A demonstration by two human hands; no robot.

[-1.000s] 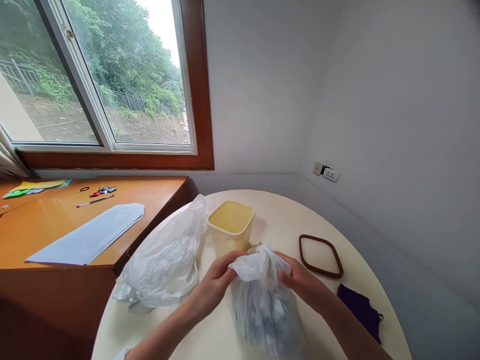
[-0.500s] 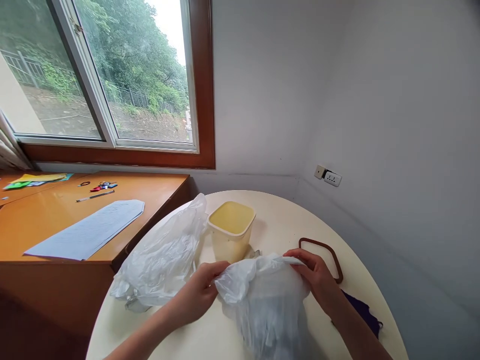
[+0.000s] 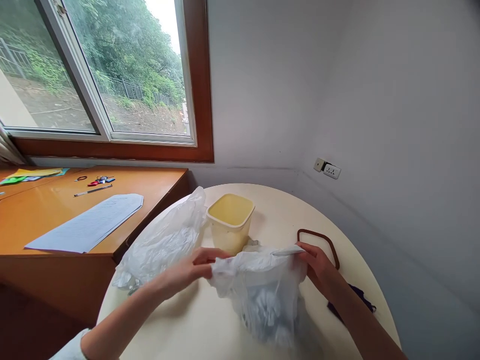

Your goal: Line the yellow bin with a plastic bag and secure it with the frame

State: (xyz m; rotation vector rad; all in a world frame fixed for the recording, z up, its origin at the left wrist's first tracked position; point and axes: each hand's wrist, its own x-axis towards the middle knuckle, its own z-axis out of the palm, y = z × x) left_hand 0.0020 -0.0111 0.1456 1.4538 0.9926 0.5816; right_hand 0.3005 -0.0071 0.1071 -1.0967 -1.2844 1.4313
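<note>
A whitish translucent plastic bag (image 3: 268, 300) hangs between my hands over the near part of the round table (image 3: 180, 325); crumpled pale and dark contents show dimly through it. My left hand (image 3: 202, 262) pinches the bag's left upper edge, palm down. At the right end of the rim, my right hand (image 3: 315, 262) grips the plastic between thumb and fingers. Just behind the bag stands a yellow square-mouthed bin (image 3: 230, 225), upright, its lower front partly hidden. A second crumpled white plastic bag (image 3: 165, 250) lies to the left, beyond my left forearm.
A brown rounded frame (image 3: 332, 245) and a dark purple cloth piece (image 3: 360, 295) lie on the right, partly behind my right arm. The wooden desk (image 3: 157, 180) on the left carries papers (image 3: 90, 222), a pen (image 3: 93, 190) and keys (image 3: 101, 181).
My hands have drawn the bag's rim taut and the bag's lower part has come up into view. My left hand has shifted slightly left and turned flatter. The view has tilted a little down.
</note>
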